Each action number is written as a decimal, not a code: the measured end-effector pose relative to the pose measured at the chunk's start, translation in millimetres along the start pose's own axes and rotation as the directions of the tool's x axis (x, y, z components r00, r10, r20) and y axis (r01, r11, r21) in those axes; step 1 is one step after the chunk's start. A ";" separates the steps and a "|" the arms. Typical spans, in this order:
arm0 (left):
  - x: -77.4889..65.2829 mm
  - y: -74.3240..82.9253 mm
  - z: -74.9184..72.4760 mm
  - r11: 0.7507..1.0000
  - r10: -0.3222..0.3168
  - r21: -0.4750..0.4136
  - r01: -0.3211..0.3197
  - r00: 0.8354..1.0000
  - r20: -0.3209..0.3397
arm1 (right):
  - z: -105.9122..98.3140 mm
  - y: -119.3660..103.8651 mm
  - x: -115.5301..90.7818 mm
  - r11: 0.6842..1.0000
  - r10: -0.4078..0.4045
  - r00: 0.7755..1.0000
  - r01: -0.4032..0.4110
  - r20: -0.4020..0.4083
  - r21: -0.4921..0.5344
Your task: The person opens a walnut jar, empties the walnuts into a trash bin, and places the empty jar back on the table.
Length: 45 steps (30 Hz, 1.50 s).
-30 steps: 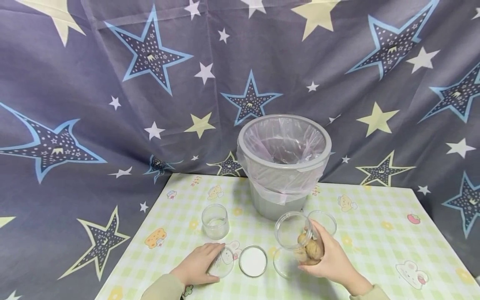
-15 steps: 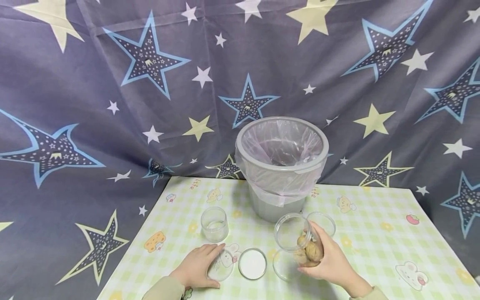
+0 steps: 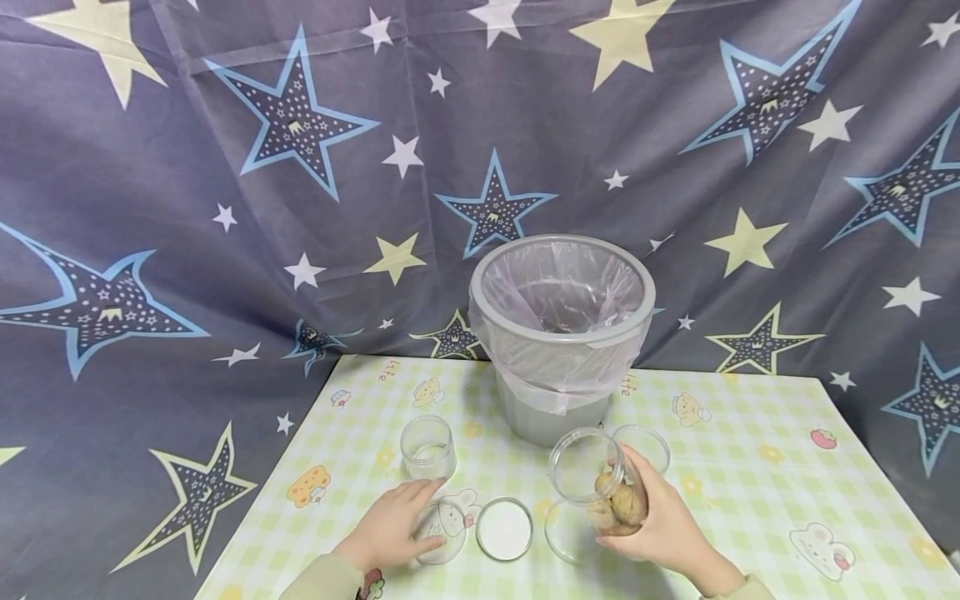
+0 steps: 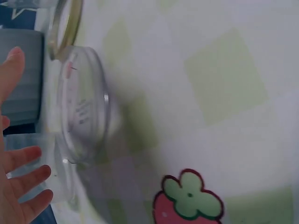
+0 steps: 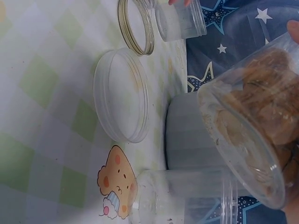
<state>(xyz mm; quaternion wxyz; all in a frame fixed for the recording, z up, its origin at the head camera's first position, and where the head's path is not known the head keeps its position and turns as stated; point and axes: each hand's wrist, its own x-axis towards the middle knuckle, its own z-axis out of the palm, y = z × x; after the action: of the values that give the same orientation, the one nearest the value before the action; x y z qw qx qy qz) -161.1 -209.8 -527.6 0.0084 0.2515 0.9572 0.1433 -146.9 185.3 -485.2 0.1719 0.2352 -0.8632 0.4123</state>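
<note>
My right hand (image 3: 663, 521) grips a clear jar (image 3: 585, 467) with several walnuts (image 3: 624, 502) inside, tilted so its mouth faces up and to the left. In the right wrist view, the jar's base (image 5: 243, 144) shows with the brown walnuts (image 5: 275, 93) behind the plastic. My left hand (image 3: 393, 525) is beside a clear lid (image 3: 442, 533), its thumb overlapping the lid's edge in the head view. The left wrist view shows the fingers (image 4: 28, 186) spread apart, with the clear lid (image 4: 84, 105) on the table.
A grey bin (image 3: 551, 408) with a pinkish liner stands behind. A clear jar (image 3: 428, 450) is at the left, another (image 3: 652, 446) partly behind my right hand. Between the hands lie a metal-rimmed lid (image 3: 505, 529) and a clear lid (image 3: 570, 533).
My left hand has shifted slightly, its fingertips moving nearer the left jar. The head view has tilted a little; my right hand still holds the jar of walnuts.
</note>
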 end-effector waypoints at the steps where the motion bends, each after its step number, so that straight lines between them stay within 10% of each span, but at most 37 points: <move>1: 0.1 1.1 -1.5 1.000 -0.010 -0.019 0.010 1.000 -0.012 | 0.3 0.2 -0.2 1.000 0.005 1.000 -0.005 0.002 0.004; 9: 8.7 12.3 -18.0 0.957 -0.152 -0.255 0.137 0.988 -0.038 | 1.2 1.5 -2.0 0.999 0.022 1.000 -0.022 -0.001 0.031; 24: 24.0 27.4 -40.0 0.913 -0.240 -0.374 0.159 0.954 -0.180 | -3.3 -1.2 -2.7 1.000 0.023 0.999 -0.023 -0.026 -0.015; 39: 72.7 40.4 -85.7 0.929 -0.134 -0.369 -0.034 0.897 -0.420 | -4.4 2.1 -4.6 0.998 0.063 0.998 -0.063 -0.015 0.018; 45: 94.4 48.4 -110.4 0.876 -0.113 -0.470 -0.107 0.903 -0.414 | -8.8 5.2 -7.5 0.998 0.043 0.999 -0.041 -0.032 0.056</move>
<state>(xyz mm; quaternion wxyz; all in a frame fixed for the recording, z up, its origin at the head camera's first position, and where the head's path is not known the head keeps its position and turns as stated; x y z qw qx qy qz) -230.2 -153.7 -402.9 -0.1399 0.2020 0.8693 0.4289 -142.6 197.1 -486.9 0.1707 0.2150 -0.8533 0.4434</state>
